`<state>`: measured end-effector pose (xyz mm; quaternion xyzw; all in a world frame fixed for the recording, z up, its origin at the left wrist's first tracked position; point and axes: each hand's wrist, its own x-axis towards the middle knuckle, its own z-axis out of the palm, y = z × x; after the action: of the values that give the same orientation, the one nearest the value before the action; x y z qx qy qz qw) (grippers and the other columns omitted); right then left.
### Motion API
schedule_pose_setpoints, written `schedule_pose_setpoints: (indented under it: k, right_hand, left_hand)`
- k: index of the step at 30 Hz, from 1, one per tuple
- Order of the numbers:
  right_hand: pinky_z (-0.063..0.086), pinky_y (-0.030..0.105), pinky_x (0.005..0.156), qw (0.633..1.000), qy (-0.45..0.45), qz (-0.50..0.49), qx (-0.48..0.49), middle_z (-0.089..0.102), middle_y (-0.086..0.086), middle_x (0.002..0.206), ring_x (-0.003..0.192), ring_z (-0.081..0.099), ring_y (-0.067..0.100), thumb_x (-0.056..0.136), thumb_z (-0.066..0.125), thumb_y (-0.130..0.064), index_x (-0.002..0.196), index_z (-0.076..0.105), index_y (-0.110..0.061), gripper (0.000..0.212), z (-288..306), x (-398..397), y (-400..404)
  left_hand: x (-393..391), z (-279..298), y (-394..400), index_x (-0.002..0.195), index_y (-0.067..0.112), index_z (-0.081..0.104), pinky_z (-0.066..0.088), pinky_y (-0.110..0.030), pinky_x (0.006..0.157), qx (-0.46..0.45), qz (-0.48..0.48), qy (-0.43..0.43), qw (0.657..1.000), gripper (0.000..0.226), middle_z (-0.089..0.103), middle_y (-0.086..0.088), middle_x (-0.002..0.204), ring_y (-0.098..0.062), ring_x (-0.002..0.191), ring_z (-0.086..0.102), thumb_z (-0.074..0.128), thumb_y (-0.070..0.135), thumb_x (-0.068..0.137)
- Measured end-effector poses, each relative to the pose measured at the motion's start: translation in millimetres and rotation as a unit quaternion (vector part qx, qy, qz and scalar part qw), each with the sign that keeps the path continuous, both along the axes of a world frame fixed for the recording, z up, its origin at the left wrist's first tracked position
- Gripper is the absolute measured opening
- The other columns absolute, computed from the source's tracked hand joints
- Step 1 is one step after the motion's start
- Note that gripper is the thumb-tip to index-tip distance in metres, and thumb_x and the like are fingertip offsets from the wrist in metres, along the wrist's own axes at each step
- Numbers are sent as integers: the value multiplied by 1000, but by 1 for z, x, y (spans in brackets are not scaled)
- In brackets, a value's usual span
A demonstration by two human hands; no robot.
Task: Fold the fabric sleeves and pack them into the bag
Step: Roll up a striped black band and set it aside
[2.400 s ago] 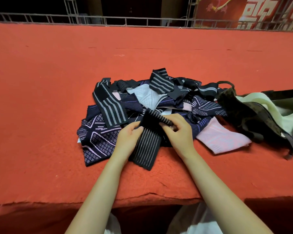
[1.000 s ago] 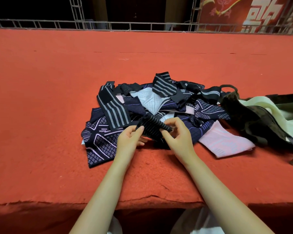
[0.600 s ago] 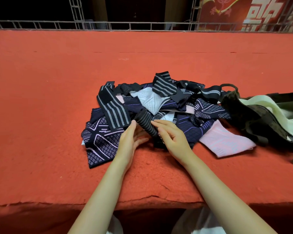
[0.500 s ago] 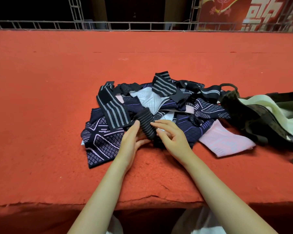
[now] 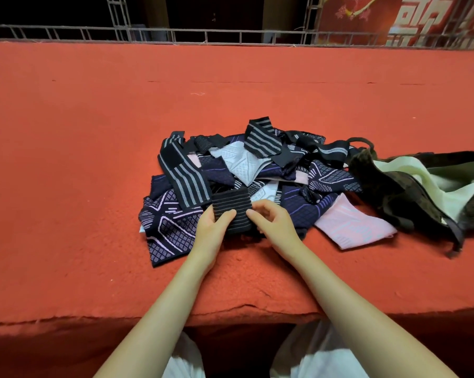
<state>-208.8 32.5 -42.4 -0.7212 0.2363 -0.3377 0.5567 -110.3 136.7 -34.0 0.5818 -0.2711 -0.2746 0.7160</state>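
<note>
A folded black sleeve with thin grey stripes (image 5: 231, 208) stands at the near edge of a pile of sleeves (image 5: 246, 170) on the red table. My left hand (image 5: 212, 230) grips its left side, thumb on the front. My right hand (image 5: 274, 223) holds its right side with curled fingers. The pile mixes black striped, navy patterned, white and pink sleeves. A dark bag with a pale green lining (image 5: 421, 186) lies open on its side at the right.
A pink sleeve (image 5: 353, 225) lies flat between the pile and the bag. The red felt table (image 5: 94, 132) stretches wide to the left and back, ending at a metal railing (image 5: 203, 36). Its front edge (image 5: 244, 309) runs just under my forearms.
The long striped sleeve that lay stretched toward me has been folded up into a short block. Both hands now hold it upright at the pile's near edge.
</note>
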Motion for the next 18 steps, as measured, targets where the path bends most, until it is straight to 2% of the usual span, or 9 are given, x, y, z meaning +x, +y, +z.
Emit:
schedule_pose_setpoints:
  k: [2, 4, 6, 8, 10, 12, 15, 18]
  right_hand:
    - [39, 13, 56, 1000, -10, 19, 14, 57, -13, 59, 51, 48, -2, 92, 59, -6, 82, 60, -15, 14, 11, 8, 9]
    - [40, 15, 57, 999, 1, 39, 4, 55, -13, 57, 54, 48, 1, 95, 54, -9, 81, 59, -15, 16, 23, 24, 17]
    - [45, 20, 66, 999, 22, 23, -22, 61, -11, 73, 68, 55, 6, 94, 56, -14, 86, 62, -21, 12, 30, 48, 19]
    - [48, 30, 82, 995, 72, -27, -60, 64, -4, 92, 85, 58, 10, 91, 60, -18, 102, 64, -19, 12, 28, 75, 17]
    - [46, 37, 93, 985, 142, -63, -73, 62, 5, 108, 98, 58, 18, 88, 62, -26, 121, 58, -12, 36, 23, 101, 17]
    - [43, 40, 98, 972, 211, -67, -80, 58, 11, 123, 113, 55, 27, 86, 62, -37, 131, 50, -9, 54, 17, 120, 19]
    - [44, 38, 95, 964, 254, -57, -63, 60, 9, 123, 116, 55, 29, 84, 64, -40, 128, 49, -10, 55, 9, 141, 24]
    - [47, 35, 90, 976, 206, -63, -31, 67, 4, 109, 104, 62, 23, 84, 66, -30, 115, 56, -12, 37, 6, 151, 26]
  left_hand:
    - [11, 19, 7, 92, 14, 65, 51, -17, 72, 11, 16, -39, 999, 17, 71, 2, 89, -5, 81, 66, 55, 1, 89]
    - [34, 40, 15, 89, 17, 64, 48, -13, 67, 20, 40, -87, 995, 16, 69, 7, 83, 1, 74, 64, 55, 3, 89]
    - [66, 57, 25, 90, 18, 63, 47, -14, 65, 32, 83, -121, 989, 15, 68, 9, 83, 0, 73, 62, 55, 6, 88]
    - [100, 62, 37, 97, 16, 62, 47, -19, 69, 73, 130, -159, 976, 14, 67, 5, 90, -7, 79, 61, 56, 10, 87]
    - [137, 53, 51, 101, 13, 61, 48, -26, 73, 125, 164, -172, 963, 16, 66, -1, 95, -14, 84, 60, 57, 11, 86]
    - [170, 37, 65, 102, 9, 61, 48, -31, 75, 195, 181, -159, 951, 18, 67, -9, 100, -24, 90, 62, 58, 13, 85]
    - [209, 13, 86, 106, 4, 62, 39, -27, 72, 301, 174, -171, 922, 24, 67, -14, 104, -24, 92, 61, 59, 16, 86]
    - [231, 1, 101, 114, 5, 59, 42, -30, 81, 346, 175, -174, 905, 32, 66, -15, 111, -28, 102, 60, 61, 18, 85]
